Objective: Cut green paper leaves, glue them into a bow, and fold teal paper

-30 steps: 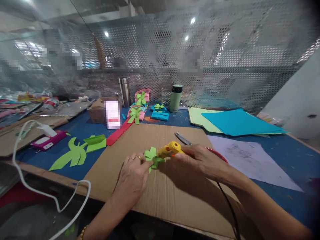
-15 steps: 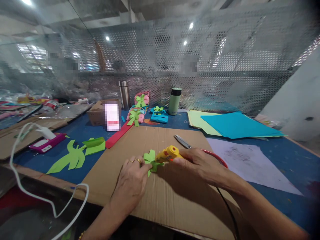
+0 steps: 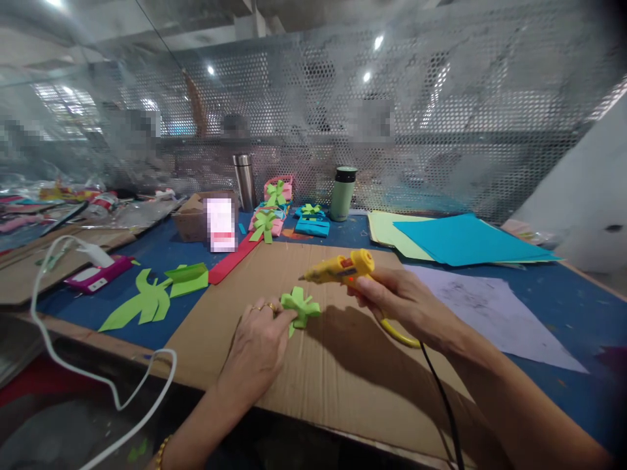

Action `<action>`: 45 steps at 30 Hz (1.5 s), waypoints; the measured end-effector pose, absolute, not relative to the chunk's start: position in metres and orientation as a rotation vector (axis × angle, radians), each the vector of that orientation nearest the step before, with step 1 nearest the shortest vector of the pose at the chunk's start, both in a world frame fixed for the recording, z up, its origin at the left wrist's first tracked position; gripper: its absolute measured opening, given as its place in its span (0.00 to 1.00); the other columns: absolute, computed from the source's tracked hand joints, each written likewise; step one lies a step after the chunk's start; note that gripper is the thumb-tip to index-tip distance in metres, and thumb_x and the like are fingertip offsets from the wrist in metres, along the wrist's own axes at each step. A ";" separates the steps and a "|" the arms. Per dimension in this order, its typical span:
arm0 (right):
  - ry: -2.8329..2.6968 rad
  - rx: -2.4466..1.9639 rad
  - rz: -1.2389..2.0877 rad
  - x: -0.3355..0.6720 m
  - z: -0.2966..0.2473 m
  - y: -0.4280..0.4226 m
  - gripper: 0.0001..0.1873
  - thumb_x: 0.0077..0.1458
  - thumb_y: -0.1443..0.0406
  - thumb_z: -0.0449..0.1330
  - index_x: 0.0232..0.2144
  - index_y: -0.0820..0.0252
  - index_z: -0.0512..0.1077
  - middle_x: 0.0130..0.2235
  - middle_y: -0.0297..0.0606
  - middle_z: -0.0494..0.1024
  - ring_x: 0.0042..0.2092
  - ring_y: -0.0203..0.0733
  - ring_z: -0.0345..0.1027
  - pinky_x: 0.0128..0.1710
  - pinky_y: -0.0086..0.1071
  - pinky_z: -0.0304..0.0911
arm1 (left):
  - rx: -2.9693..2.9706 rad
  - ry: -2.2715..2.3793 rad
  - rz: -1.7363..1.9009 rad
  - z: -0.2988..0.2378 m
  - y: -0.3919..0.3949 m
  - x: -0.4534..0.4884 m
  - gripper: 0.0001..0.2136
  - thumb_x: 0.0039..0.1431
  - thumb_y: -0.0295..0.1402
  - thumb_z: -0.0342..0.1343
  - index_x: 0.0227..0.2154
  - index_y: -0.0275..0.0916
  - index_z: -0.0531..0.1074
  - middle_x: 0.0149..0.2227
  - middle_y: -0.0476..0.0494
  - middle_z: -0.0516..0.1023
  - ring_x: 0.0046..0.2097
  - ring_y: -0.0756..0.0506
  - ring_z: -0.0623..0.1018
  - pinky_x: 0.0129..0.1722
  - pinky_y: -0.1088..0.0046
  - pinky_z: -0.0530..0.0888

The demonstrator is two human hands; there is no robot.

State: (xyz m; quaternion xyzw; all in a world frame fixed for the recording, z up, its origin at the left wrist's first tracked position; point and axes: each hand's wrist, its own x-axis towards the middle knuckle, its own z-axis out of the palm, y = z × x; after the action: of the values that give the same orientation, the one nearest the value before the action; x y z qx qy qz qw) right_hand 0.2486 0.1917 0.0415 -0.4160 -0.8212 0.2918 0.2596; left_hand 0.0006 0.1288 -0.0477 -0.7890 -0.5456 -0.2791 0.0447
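Head view, and both hands are busy over the cardboard sheet (image 3: pixel 333 385) that lies on the blue counter (image 3: pixel 563 294). The left hand (image 3: pixel 257 343) rests palm-down, fingertips pinching the near edge of the green paper bow (image 3: pixel 300 305) and holding it on the cardboard. The right hand (image 3: pixel 401 303) is clenched round the grip of the yellow glue gun (image 3: pixel 343 269), held above the sheet, nozzle aimed left and clear of the bow, with its cord running back under the wrist. Along the back stand the containers: a steel flask (image 3: pixel 243 181) and a green tumbler (image 3: pixel 343 193) with a dark lid, both closed. A brown cardboard box (image 3: pixel 191 219) sits open, though what is in it I cannot tell. Pink gift boxes (image 3: pixel 267 225) topped with green bows lie between them.
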 end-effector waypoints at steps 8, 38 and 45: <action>-2.034 -1.089 0.938 0.248 0.034 0.195 0.28 0.63 0.45 0.51 0.29 0.63 0.73 0.27 0.36 0.73 0.27 0.35 0.62 0.26 0.30 0.54 | -2.422 -1.731 -1.024 -0.045 0.128 -0.003 0.13 0.66 0.23 0.45 0.48 0.37 0.69 0.40 0.42 0.75 0.42 0.42 0.72 0.44 0.60 0.70; -1.807 -1.019 0.355 0.242 0.025 0.175 0.07 0.57 0.69 0.55 0.39 0.58 0.70 0.42 0.38 0.68 0.44 0.43 0.62 0.48 0.39 0.60 | -3.126 -1.760 -2.771 0.026 0.173 0.117 0.25 0.52 0.50 0.63 0.43 0.34 0.77 0.40 0.37 0.82 0.40 0.42 0.80 0.36 0.72 0.73; -1.981 -1.069 -0.078 0.243 0.037 0.170 0.34 0.59 0.62 0.59 0.64 0.61 0.54 0.59 0.52 0.62 0.60 0.54 0.58 0.57 0.51 0.61 | -2.662 -1.409 -3.431 0.039 0.188 0.125 0.23 0.40 0.41 0.73 0.37 0.32 0.77 0.35 0.41 0.83 0.41 0.41 0.81 0.41 0.71 0.76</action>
State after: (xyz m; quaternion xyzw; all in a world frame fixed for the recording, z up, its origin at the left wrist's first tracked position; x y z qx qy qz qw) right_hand 0.2432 0.1700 0.0370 -0.4283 -0.7940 -0.0312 0.4303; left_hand 0.1252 0.1883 0.0391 -0.4415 -0.2336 -0.5691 -0.6532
